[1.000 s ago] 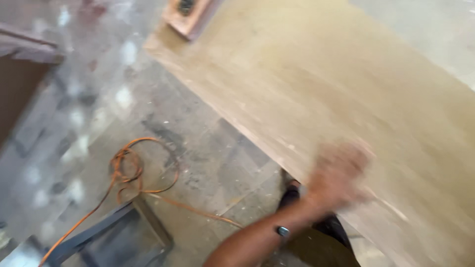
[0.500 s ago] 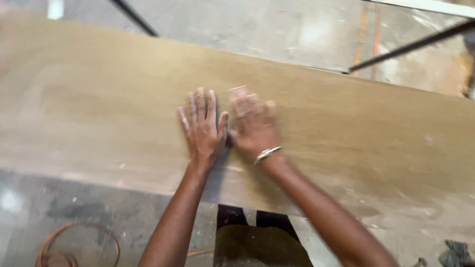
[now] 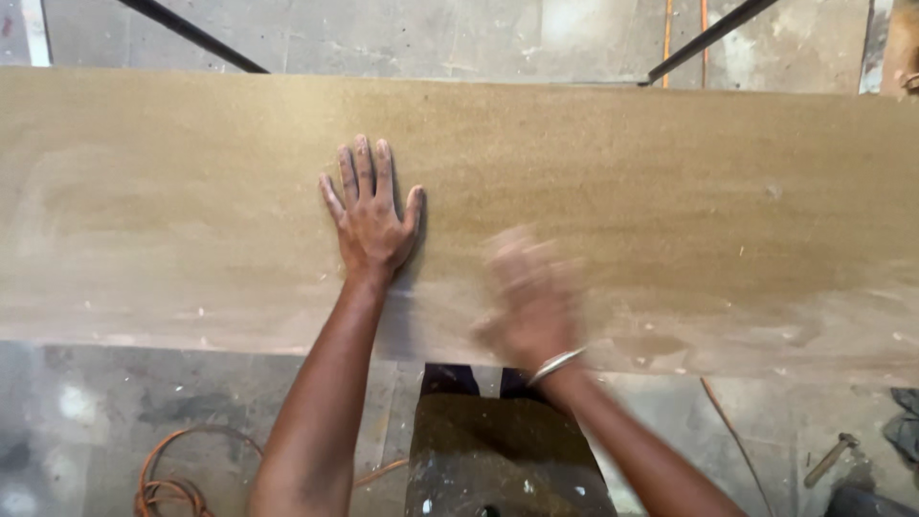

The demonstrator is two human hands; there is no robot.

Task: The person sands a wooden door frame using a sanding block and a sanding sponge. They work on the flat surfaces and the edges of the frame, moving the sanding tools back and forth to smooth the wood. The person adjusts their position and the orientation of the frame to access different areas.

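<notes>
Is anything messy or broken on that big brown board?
Nothing looks broken. The board is dusty, with pale specks and smudges near its front edge. The left hand lies flat on it; the right hand is blurred. An orange cable lies tangled on the floor.

Blurred beyond reading: right hand (image 3: 532, 292), fingers perhaps spread. Cut off at both sides: long dusty tan wooden board (image 3: 670, 191).

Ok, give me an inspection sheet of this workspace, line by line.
Surface: long tan board, dusty, pale specks along its near edge.
Job's things: the board only.
Clutter: hammer on the floor, lower right.
Hands: left hand flat on the board, fingers spread; right hand blurred over the board, metal bangle on its wrist.
Cables: orange cord coiled on the floor, lower left.
Surroundings: grey concrete floor, dark metal bars beyond the board.
</notes>
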